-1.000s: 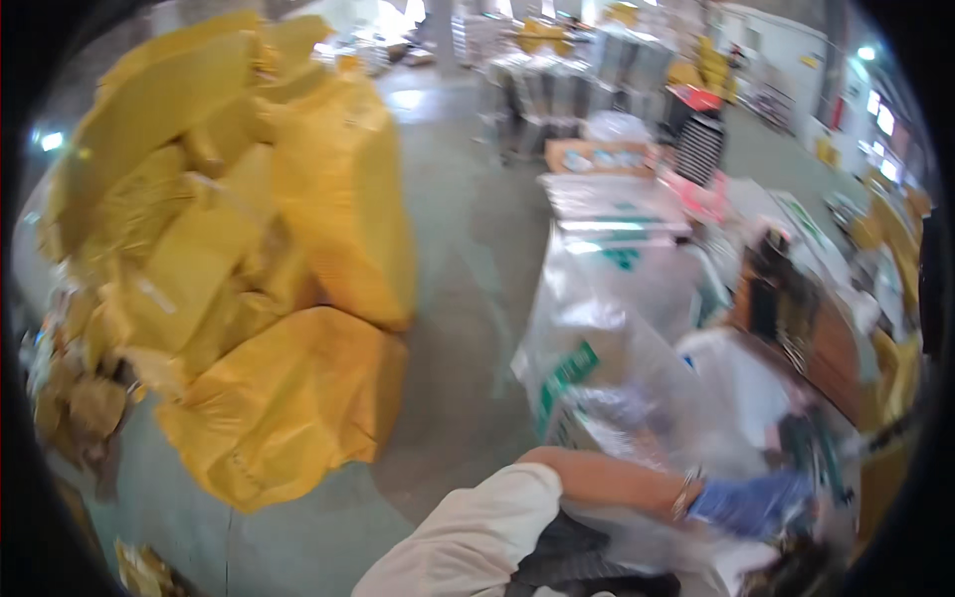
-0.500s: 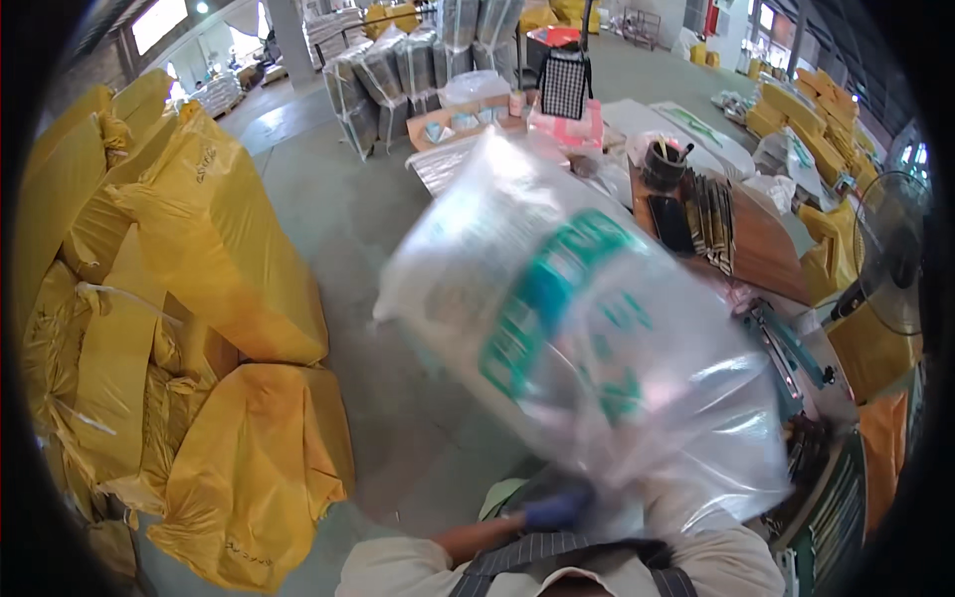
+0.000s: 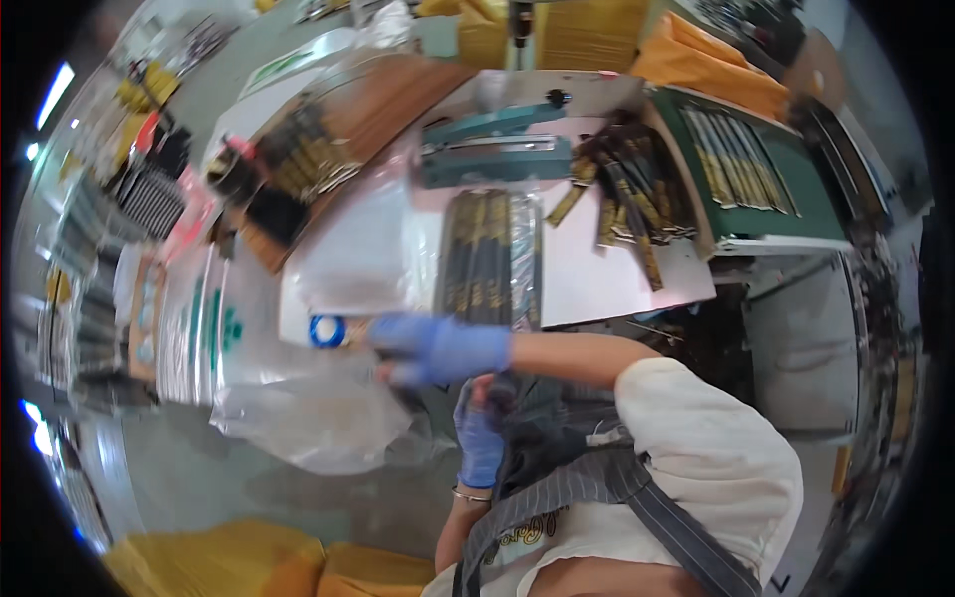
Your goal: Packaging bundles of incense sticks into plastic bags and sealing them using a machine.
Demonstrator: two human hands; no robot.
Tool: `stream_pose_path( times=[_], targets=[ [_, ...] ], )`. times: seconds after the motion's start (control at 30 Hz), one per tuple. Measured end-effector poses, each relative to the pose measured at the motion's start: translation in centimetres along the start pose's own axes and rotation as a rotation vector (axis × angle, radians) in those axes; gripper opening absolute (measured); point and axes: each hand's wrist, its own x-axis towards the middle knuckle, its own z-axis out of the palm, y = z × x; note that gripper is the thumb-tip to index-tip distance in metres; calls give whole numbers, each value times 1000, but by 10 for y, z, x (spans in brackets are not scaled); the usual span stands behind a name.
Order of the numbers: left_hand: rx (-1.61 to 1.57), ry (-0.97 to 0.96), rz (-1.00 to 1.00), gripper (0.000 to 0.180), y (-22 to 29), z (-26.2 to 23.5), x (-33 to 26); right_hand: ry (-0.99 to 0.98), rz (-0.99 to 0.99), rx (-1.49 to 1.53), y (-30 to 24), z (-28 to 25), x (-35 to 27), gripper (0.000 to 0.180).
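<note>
We see printed bags (image 3: 204, 318) at left, a clear bag (image 3: 308, 428) nearer, then a blue ring (image 3: 326, 331) just left of our right hand (image 3: 438, 348). Blur hides its grip; our left hand's (image 3: 479, 443), nearer, we cannot tell either. Sachets (image 3: 637, 194) lie heaped far right on the bench (image 3: 577, 284).

White-topped desk (image 3: 582, 284): at centre, a flat clear pack (image 3: 479, 261) of dark-and-gold sticks. At twelve o'clock, a teal long-armed device (image 3: 487, 169); at two, a loose heap (image 3: 634, 189) of dark-and-gold sticks; at nine, clear plastic sheeting (image 3: 363, 234), blurred.
</note>
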Motion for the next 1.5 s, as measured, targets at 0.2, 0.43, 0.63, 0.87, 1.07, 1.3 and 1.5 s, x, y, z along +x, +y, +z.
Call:
stream_pose_path(
  times=[0.2,0.43,0.63,0.87,1.07,1.3,1.5],
  targets=[
    [116,-431,410,32,22,70,132,704,474,-1101,28,-289,-170,34],
    [268,-429,298,34,-1,173,253,851,1459,-1567,-5,-506,-347,62],
    [-315,-423,274,62,84,313,341,659,1357,-1546,38,-524,-397,48],
    [166,-273,-217,60,138,350,350,522,1008,-1555,68,-399,-245,49],
    [-550,-213,-724,70,136,344,321,851,1576,-656,130,-368,-237,69],
    [-1051,-238,-523,103,128,306,321,1154,1269,69,146,-336,-235,95],
    [-1243,-638,-714,99,108,156,185,1044,1113,704,3,-196,-248,50]
  ],
)
